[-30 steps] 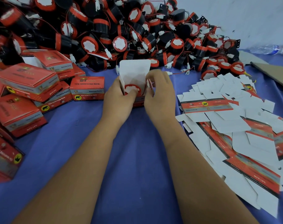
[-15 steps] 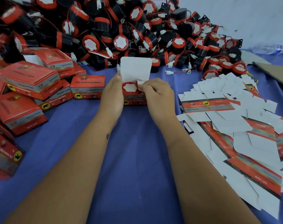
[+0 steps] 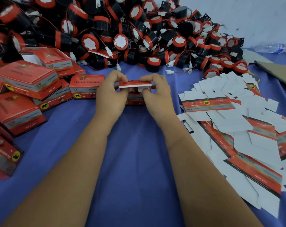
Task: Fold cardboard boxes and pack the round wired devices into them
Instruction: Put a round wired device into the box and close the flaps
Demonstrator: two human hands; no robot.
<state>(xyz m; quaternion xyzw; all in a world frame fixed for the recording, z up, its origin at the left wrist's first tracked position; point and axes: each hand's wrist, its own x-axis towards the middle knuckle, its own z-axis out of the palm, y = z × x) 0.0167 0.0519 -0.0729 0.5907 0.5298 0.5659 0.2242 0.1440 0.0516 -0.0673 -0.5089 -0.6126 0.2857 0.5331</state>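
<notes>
We see both hands meeting at the middle of the table [image 3: 135, 161], which is covered in blue cloth. Between them sits a small red cardboard box [image 3: 135, 97], resting on the cloth. Its red top flap [image 3: 135, 84] is folded down almost level over the opening, a white edge showing along its front. The left hand [image 3: 112, 94] holds the left side of the box, fingers curled onto the left end of the flap. The right hand [image 3: 157, 94] holds the right side, fingers curled over the flap's right end. What lies inside the box we cannot tell; only a little white shows under the flap.

Along the far edge of the table rises a large heap of round wired devices [image 3: 122, 30], black with red rims and white faces, with thin red wires and white plugs. Toward the left edge lie closed boxes [image 3: 29, 81], stacked and tilted, the nearest one [image 3: 86, 86] just beside the left hand. Toward the right edge spreads a pile of flat unfolded box blanks [image 3: 237, 128], mostly white side up. A clear plastic bottle [image 3: 274, 47] lies at the far right corner.
</notes>
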